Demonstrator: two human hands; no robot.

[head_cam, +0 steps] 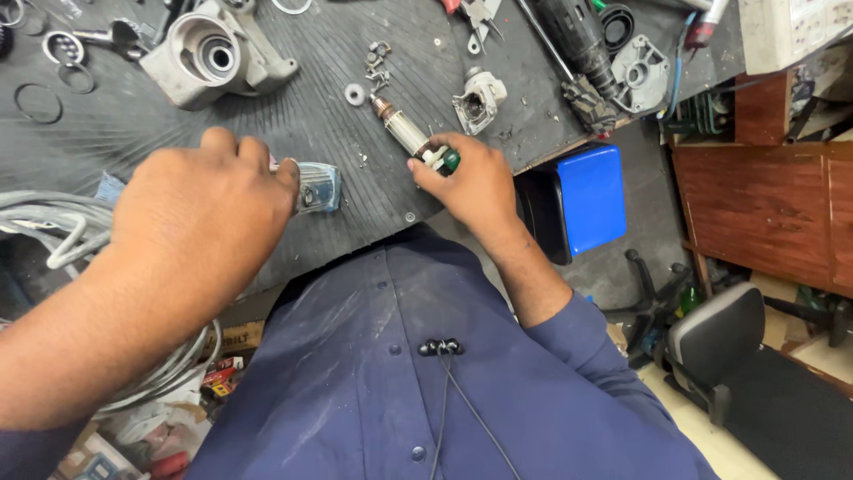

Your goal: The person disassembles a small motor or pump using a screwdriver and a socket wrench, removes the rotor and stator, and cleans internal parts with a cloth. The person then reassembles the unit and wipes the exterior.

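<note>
Bench mat (338,116): dark grey, fine ribbed pattern. Motor rotor (410,138): silver w/ copper end, green tip. Tool body (317,187): blue-grey. Gear housing (213,53): pale grey metal. Shirt (400,391): navy, dark buttons. Stool (591,197): bright blue, black side. Cabinet (764,213): red-brown wood. Cables (53,231): light grey.

A dark ribbed mat (302,116) covers the workbench, with a blue bin (591,197), wooden cabinet (764,213) and grey chair (715,333) on a pale floor (711,440).
</note>
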